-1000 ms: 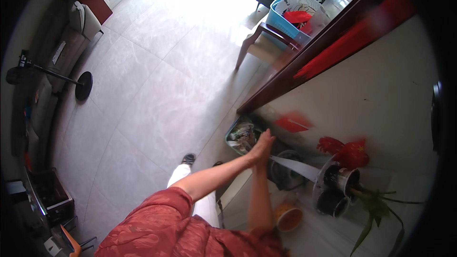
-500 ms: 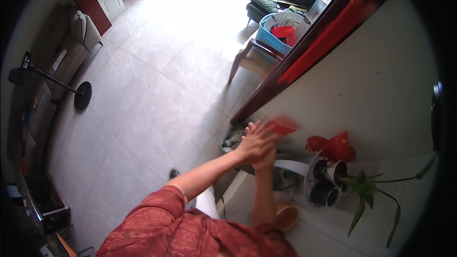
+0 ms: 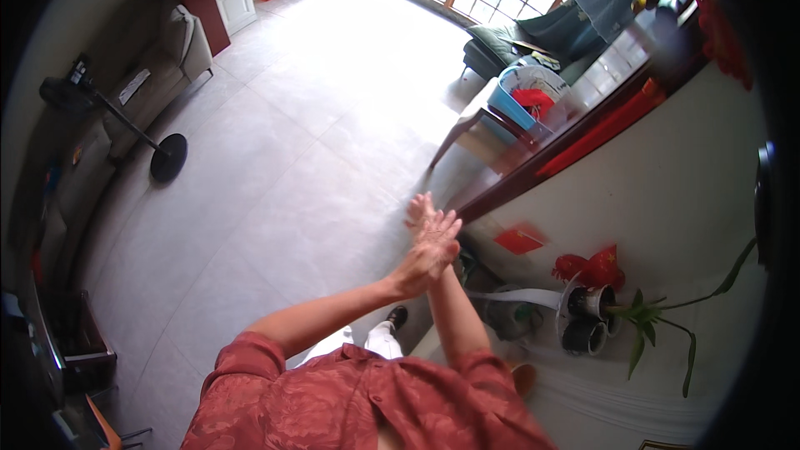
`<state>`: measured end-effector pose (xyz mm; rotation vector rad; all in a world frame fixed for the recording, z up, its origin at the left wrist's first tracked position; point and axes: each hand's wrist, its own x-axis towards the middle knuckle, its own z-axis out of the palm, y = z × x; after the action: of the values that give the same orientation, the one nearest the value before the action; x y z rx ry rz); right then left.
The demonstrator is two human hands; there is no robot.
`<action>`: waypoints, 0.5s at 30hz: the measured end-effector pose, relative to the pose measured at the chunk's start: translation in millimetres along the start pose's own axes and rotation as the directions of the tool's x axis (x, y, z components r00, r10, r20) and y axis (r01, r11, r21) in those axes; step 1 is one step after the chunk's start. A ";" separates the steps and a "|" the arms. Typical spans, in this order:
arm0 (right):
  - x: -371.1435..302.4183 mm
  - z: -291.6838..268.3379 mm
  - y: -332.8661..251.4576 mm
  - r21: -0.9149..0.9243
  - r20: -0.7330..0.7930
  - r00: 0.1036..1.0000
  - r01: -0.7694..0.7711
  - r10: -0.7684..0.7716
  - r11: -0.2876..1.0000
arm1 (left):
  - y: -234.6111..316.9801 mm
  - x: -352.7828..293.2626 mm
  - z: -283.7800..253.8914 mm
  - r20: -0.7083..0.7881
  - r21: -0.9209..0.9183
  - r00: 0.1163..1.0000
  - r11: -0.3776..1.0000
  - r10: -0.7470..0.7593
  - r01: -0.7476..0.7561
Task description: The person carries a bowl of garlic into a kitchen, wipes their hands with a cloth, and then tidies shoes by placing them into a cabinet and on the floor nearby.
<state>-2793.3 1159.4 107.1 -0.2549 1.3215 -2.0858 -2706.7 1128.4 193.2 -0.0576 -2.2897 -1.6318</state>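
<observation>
1. hands (image 3: 431, 243) are bare and together, stretched forward. the left hand (image 3: 423, 260) lies across the right hand (image 3: 422, 210) and touches it; its fingers are nearly straight and point up to the right.
2. of the right hand, partly covered, the fingers which show are stretched and slightly spread. i see no object in either hand, but what is between the palms, i cannot tell.
3. about progress, i judge only this: the contact of hand on hand is made, and the parting of the hands is not yet done. how much is left, i cannot tell from this view.
4. just beyond the hands, at right, is the low end of a dark red wooden edge (image 3: 504, 194); i think it limits the movement there.
5. farther right there are a red flat piece (image 3: 518, 239), red cloth (image 3: 602, 268) and a green plant (image 3: 640, 314) beside dark pots (image 3: 583, 337). a wide swing of the right elbow could meet the orange round thing (image 3: 523, 378).
6. to the left, the tiled floor (image 3: 275, 200) gives more open room, toward the standing fan (image 3: 169, 158) and the sofa (image 3: 167, 67).
</observation>
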 end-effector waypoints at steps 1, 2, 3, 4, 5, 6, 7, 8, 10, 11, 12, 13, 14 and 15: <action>-3.9 23.8 3.3 0.197 0.173 0.985 -0.034 0.000 0.980 | -0.4 -6.7 -21.7 -0.015 0.005 1.000 1.000 0.001 -0.001; -3.7 52.0 7.7 0.203 0.255 0.966 -0.006 -0.047 0.979 | -4.4 -13.4 -47.4 -0.032 0.308 0.988 0.942 0.150 -0.133; 0.2 84.7 13.7 0.196 0.470 0.880 -0.176 0.065 0.965 | -8.5 -22.5 -73.1 -0.007 0.586 0.958 0.778 0.285 -0.227; -0.1 114.6 17.3 0.162 0.590 0.796 -0.281 0.135 0.946 | -11.0 -34.2 -99.9 -0.003 0.616 0.932 0.735 0.362 -0.284; -5.6 143.7 21.4 0.137 0.657 0.733 -0.346 0.177 0.928 | -11.1 -46.0 -126.5 -0.009 0.666 0.901 0.675 0.434 -0.318; -10.3 169.4 25.6 0.106 0.708 0.675 -0.393 0.208 0.913 | -11.2 -57.3 -149.2 -0.002 0.694 0.891 0.642 0.454 -0.325; -14.5 192.6 30.6 0.082 0.744 0.629 -0.422 0.227 0.903 | -10.5 -68.8 -168.1 0.008 0.720 0.879 0.607 0.477 -0.336; -14.8 208.6 35.7 0.067 0.778 0.585 -0.439 0.229 0.896 | -12.9 -78.3 -181.8 -0.019 0.741 0.887 0.602 0.461 -0.297; -16.4 247.6 41.3 0.046 0.850 0.489 -0.435 0.194 0.899 | -13.8 -97.1 -218.9 0.008 0.799 0.908 0.543 0.420 -0.258; -16.8 264.5 43.9 0.034 0.878 0.445 -0.426 0.176 0.904 | -16.6 -107.3 -235.6 -0.017 0.845 0.942 0.509 0.336 -0.166; -16.8 280.4 47.0 0.022 0.905 0.394 -0.422 0.162 0.906 | -22.6 -118.2 -254.7 -0.076 0.857 0.920 0.497 0.383 -0.136; -20.3 293.4 49.2 -0.072 0.848 0.429 -0.488 0.311 0.870 | -29.2 -130.5 -274.4 -0.123 0.882 0.914 0.465 0.387 -0.079; -21.8 304.4 48.4 -0.138 0.804 0.414 -0.566 0.426 0.812 | -35.2 -146.6 -293.4 -0.259 0.868 0.893 0.493 0.368 0.049; -26.7 315.7 50.0 -0.234 0.764 0.376 -0.596 0.524 0.768 | -40.3 -166.4 -314.2 -0.391 0.878 0.873 0.403 0.293 0.258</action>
<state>-2600.1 928.7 218.0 -0.5453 0.5959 -1.1436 -2482.8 849.4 200.2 0.5412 -2.3633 -0.0566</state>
